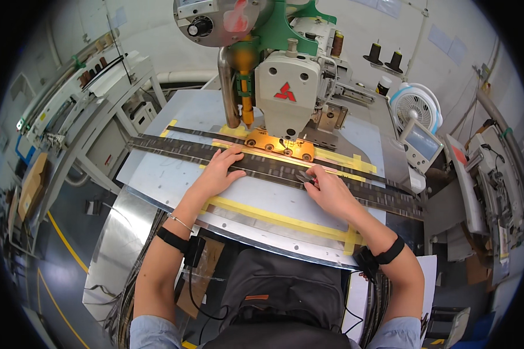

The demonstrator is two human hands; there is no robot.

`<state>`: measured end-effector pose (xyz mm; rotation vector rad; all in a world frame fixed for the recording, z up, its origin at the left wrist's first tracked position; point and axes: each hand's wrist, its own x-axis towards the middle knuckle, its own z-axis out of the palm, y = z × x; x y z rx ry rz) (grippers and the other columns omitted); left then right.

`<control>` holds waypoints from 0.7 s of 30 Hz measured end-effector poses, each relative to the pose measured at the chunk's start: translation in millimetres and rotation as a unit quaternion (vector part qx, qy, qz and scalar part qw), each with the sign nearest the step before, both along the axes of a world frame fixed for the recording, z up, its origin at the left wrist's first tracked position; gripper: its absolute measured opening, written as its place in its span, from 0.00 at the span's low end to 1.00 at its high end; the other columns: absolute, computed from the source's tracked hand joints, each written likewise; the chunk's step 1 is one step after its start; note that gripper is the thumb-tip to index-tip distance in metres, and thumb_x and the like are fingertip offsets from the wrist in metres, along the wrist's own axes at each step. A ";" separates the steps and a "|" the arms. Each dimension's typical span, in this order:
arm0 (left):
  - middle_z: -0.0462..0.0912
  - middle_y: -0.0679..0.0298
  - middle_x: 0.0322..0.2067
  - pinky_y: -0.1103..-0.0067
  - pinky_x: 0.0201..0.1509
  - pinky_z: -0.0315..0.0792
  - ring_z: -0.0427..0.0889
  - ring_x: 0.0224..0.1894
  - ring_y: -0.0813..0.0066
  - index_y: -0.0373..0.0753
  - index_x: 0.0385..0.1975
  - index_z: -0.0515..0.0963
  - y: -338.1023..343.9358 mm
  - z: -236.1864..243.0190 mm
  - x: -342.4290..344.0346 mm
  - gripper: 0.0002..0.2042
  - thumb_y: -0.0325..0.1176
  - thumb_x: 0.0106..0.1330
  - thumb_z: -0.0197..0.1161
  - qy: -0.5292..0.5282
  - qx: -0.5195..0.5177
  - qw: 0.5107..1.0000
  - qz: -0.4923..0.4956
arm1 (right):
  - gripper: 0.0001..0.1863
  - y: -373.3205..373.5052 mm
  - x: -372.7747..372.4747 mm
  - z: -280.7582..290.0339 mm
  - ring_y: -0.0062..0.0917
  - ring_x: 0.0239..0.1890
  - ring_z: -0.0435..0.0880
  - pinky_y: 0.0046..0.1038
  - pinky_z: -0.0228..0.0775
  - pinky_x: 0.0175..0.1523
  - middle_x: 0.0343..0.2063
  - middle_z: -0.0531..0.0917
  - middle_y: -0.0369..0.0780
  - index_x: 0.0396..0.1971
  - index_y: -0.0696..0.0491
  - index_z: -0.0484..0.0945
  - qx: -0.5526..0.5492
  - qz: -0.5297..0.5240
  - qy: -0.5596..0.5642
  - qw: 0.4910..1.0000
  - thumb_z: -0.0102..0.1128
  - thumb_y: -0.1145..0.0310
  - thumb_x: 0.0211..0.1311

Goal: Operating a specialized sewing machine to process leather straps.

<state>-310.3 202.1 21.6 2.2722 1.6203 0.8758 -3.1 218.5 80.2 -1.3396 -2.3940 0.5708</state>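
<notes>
A long dark strip with a mottled pattern (pixel 177 149) lies slantwise across the pale work plate (pixel 262 193) of a sewing machine (pixel 288 84). My left hand (pixel 218 173) rests on this strip, fingers stretched out flat and the thumb apart. Farther right, my right hand (pixel 330 192) is closed in a pinch on a small dark metal tool (pixel 304 177), its tip over the strip; its exact kind is unclear. Just beyond both hands, a brass-coloured clamp plate (pixel 279 145) sits under the machine head, lit by a warm glow. A narrower dark strip (pixel 206 135) runs along that clamp.
Yellow tape (pixel 273 216) edges the near side of the plate. At the right stand a control screen (pixel 422 142) and a white-and-blue fan (pixel 414 107). Thread cones (pixel 395 61) stand behind. A vertical metal tube (pixel 227 87) rises left of the machine head.
</notes>
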 end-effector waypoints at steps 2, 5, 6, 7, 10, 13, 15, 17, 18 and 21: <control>0.69 0.58 0.59 0.63 0.72 0.48 0.64 0.64 0.61 0.34 0.53 0.72 -1.9 4.5 0.5 0.21 0.34 0.60 0.64 0.000 -0.015 1.000 -0.010 | 0.16 4.8 -5.9 1.5 0.43 0.36 0.81 0.39 0.71 0.42 0.30 0.81 0.50 0.44 0.60 0.69 -0.013 0.008 0.019 1.000 0.55 0.64 0.63; 0.66 0.58 0.61 0.62 0.73 0.46 0.60 0.67 0.61 0.35 0.55 0.70 -5.9 7.9 10.1 0.21 0.30 0.62 0.61 0.014 -0.055 0.998 -0.039 | 0.17 13.2 -13.1 2.8 0.45 0.38 0.82 0.41 0.71 0.44 0.32 0.81 0.54 0.44 0.62 0.69 -0.056 -0.020 0.018 0.998 0.54 0.64 0.63; 0.66 0.58 0.61 0.62 0.73 0.46 0.60 0.67 0.61 0.35 0.55 0.70 -7.1 8.7 13.9 0.21 0.30 0.62 0.61 0.018 -0.061 0.997 -0.038 | 0.17 15.8 -13.9 2.8 0.45 0.39 0.82 0.41 0.71 0.44 0.32 0.81 0.55 0.43 0.63 0.69 -0.073 -0.041 0.007 0.996 0.54 0.64 0.64; 0.66 0.58 0.61 0.62 0.73 0.46 0.60 0.67 0.61 0.35 0.55 0.70 -8.3 8.9 18.1 0.21 0.29 0.62 0.60 0.012 -0.053 0.997 -0.053 | 0.17 17.8 -14.0 3.0 0.45 0.39 0.82 0.41 0.71 0.44 0.32 0.81 0.55 0.43 0.63 0.69 -0.073 -0.043 0.006 0.996 0.54 0.64 0.64; 0.66 0.58 0.60 0.61 0.73 0.46 0.60 0.67 0.61 0.35 0.55 0.70 -12.1 7.2 35.8 0.20 0.28 0.62 0.60 0.004 -0.039 0.996 -0.077 | 0.17 22.8 -10.2 1.0 0.46 0.38 0.82 0.42 0.71 0.43 0.32 0.81 0.55 0.43 0.63 0.69 -0.057 -0.068 -0.008 0.996 0.53 0.65 0.64; 0.67 0.57 0.60 0.61 0.73 0.46 0.61 0.66 0.60 0.35 0.55 0.71 -16.9 6.8 52.3 0.20 0.27 0.62 0.60 0.008 -0.024 0.996 -0.089 | 0.16 27.5 -7.6 -2.3 0.48 0.37 0.82 0.44 0.71 0.42 0.31 0.81 0.56 0.43 0.64 0.67 -0.036 -0.093 -0.049 0.994 0.50 0.66 0.65; 0.67 0.57 0.59 0.60 0.72 0.47 0.62 0.65 0.60 0.36 0.55 0.71 -20.9 7.9 61.7 0.20 0.27 0.61 0.60 0.010 -0.017 0.995 -0.093 | 0.15 31.4 -6.3 -4.0 0.50 0.36 0.81 0.46 0.71 0.42 0.30 0.81 0.56 0.42 0.64 0.65 -0.035 -0.118 -0.112 0.986 0.46 0.66 0.66; 0.67 0.57 0.59 0.60 0.72 0.47 0.62 0.65 0.59 0.36 0.55 0.71 -26.0 7.4 75.4 0.20 0.27 0.62 0.60 0.016 -0.008 0.995 -0.095 | 0.15 34.8 -2.0 -4.3 0.50 0.36 0.81 0.46 0.71 0.42 0.31 0.81 0.56 0.42 0.64 0.65 -0.031 -0.129 -0.126 0.983 0.46 0.66 0.66; 0.67 0.56 0.60 0.61 0.72 0.48 0.62 0.65 0.59 0.36 0.55 0.71 -28.1 7.8 79.7 0.20 0.27 0.62 0.60 0.020 -0.002 0.995 -0.095 | 0.15 35.4 0.2 -3.5 0.51 0.36 0.81 0.47 0.70 0.42 0.31 0.81 0.56 0.42 0.63 0.64 -0.018 -0.134 -0.134 0.982 0.45 0.66 0.66; 0.67 0.55 0.60 0.62 0.72 0.50 0.62 0.65 0.59 0.35 0.55 0.71 -31.6 10.3 85.3 0.20 0.28 0.63 0.59 0.036 0.014 0.996 -0.078 | 0.15 33.9 13.8 5.2 0.50 0.37 0.81 0.46 0.70 0.42 0.31 0.82 0.56 0.43 0.61 0.65 -0.002 -0.163 -0.047 0.986 0.47 0.65 0.65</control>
